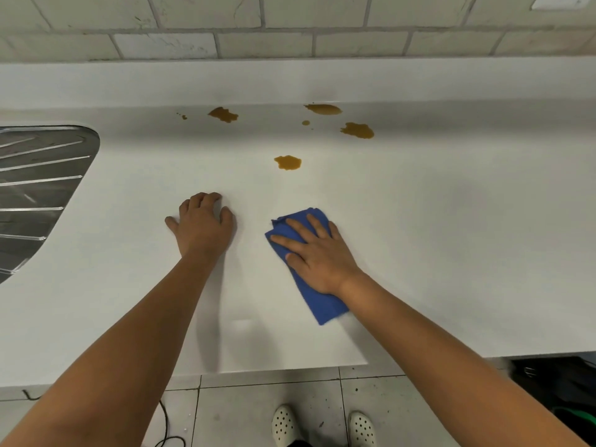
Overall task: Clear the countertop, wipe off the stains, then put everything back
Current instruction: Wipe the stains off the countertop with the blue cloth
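A white countertop (419, 221) carries several brown stains: one in the middle (287, 162), one at the back left (223, 114), and two at the back right (323, 109) (357, 130), with small drops beside them. My right hand (317, 253) lies flat on a folded blue cloth (322, 301), fingers spread, pressing it onto the counter well in front of the middle stain. My left hand (203, 225) rests on the bare counter to the left of the cloth, fingers curled down, holding nothing.
A steel sink drainboard (35, 188) is set into the counter at the left. A tiled wall (264, 43) rises behind the raised back ledge. Below the counter's front edge are floor tiles, a black cable (166, 421), my white shoes and dark items at the right (554, 388).
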